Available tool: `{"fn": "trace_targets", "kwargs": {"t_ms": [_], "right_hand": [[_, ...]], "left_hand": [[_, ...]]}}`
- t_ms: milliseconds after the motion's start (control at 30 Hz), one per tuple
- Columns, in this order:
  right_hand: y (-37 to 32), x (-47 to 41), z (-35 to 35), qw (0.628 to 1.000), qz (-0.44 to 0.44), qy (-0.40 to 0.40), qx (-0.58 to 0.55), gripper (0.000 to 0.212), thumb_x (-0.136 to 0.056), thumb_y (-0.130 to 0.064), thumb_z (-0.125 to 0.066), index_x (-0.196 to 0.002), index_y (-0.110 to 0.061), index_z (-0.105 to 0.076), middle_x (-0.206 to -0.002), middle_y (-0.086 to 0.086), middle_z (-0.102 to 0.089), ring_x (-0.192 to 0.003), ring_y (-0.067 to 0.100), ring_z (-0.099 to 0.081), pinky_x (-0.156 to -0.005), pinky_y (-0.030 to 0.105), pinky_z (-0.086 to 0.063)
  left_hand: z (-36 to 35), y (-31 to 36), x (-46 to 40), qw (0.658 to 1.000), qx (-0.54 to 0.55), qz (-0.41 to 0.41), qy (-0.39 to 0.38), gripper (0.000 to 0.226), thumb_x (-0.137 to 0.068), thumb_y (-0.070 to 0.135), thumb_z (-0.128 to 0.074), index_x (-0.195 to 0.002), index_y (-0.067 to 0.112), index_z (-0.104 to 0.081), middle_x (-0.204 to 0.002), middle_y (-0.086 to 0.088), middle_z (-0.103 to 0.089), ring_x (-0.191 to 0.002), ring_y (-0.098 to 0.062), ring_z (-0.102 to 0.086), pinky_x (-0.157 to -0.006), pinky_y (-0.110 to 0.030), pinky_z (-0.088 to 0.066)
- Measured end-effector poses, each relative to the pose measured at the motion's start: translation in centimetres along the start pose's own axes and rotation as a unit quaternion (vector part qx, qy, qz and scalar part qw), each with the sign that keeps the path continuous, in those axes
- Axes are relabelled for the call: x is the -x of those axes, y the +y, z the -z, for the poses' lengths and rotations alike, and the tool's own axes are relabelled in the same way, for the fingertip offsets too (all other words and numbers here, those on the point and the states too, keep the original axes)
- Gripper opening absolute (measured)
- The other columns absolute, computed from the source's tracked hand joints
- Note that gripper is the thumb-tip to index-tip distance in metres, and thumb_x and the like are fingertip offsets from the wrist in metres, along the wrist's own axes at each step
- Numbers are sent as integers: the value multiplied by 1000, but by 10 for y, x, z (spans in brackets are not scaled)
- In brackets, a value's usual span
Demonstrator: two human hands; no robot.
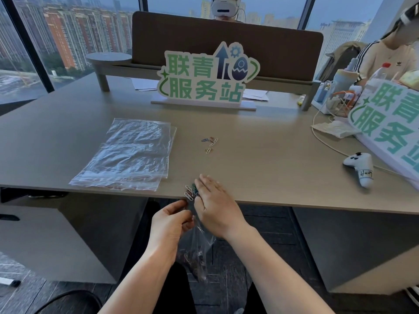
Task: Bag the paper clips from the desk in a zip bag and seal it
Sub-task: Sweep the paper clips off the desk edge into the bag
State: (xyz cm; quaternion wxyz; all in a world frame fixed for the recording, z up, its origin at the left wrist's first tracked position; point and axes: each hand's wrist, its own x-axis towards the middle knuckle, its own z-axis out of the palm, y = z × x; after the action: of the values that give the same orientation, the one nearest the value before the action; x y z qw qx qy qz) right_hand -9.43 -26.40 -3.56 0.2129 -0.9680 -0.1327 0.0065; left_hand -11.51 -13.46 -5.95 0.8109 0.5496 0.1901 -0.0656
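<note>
A cluster of thin wire paper clips, silver, green and blue, sits at the very front edge of the table, just below the frame's centre. A smaller scatter of clips lies farther back, near mid-frame, well apart from both hands. Below the table edge hangs a clear, crinkled zip bag; dark shapes, seemingly clips, show through its lower part.

The right hand lies flat and open across the table edge, palm down, fingers straight and together, its finger side touching the near cluster; it grasps nothing. The left hand is just under the edge, its grip pinched on the bag's upper rim, fingertips close beneath the cluster.

The table top is smooth, matte grey-beige. At centre left lies a flat stack of glossy, wrinkled empty zip bags with thin red seal lines along the near edge. A white game controller rests at right, and a green-lettered cut-out sign stands upright at upper centre.
</note>
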Motion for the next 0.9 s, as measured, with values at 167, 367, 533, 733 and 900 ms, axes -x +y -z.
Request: {"fn": "trace_targets", "kwargs": {"t_ms": [167,367,533,733,900], "right_hand": [[-12,15,-5,999,-14,10,-40,56,-101,-28,-26,-154,-11,-18,-163,3,-8,-149,11,0,-120,26,5],[-22,34,-3,992,-19,48,-119,51,-100,-20,-29,-151,-14,-28,-160,1,-24,-148,9,-12,-120,26,-6],[-16,17,7,990,0,76,-116,53,-96,-9,-34,-148,-16,-36,-156,-2,-33,-146,8,-19,-116,22,-15],[-12,-10,8,996,66,-13,-54,57,-93,-4,-34,-150,-13,-33,-160,0,-26,-148,10,-14,-116,20,-7],[-6,0,0,995,91,10,-49,58,-87,2,-35,-144,-9,-44,-155,4,-37,-146,13,-23,-119,20,-8]], "left_hand": [[1,1,2,1000,3,-3,-13,38,-82,-15,-61,-119,-5,-63,-110,-29,-70,-77,-25,-68,-60,-24,-60],[3,0,0,1000,-4,-1,-4,44,-82,-12,-63,-125,-2,-61,-113,-23,-70,-79,-24,-70,-63,-24,-60],[2,2,2,1000,1,2,5,38,-83,-15,-61,-120,-5,-61,-100,-19,-67,-61,-18,-62,-51,-18,-56],[6,2,0,1000,-7,3,-5,37,-82,-15,-61,-119,-8,-62,-99,-24,-68,-61,-19,-62,-55,-21,-57],[4,5,3,1000,-5,0,-5,32,-83,-14,-61,-112,-2,-65,-86,-15,-68,-57,-15,-62,-52,-19,-55]]}}
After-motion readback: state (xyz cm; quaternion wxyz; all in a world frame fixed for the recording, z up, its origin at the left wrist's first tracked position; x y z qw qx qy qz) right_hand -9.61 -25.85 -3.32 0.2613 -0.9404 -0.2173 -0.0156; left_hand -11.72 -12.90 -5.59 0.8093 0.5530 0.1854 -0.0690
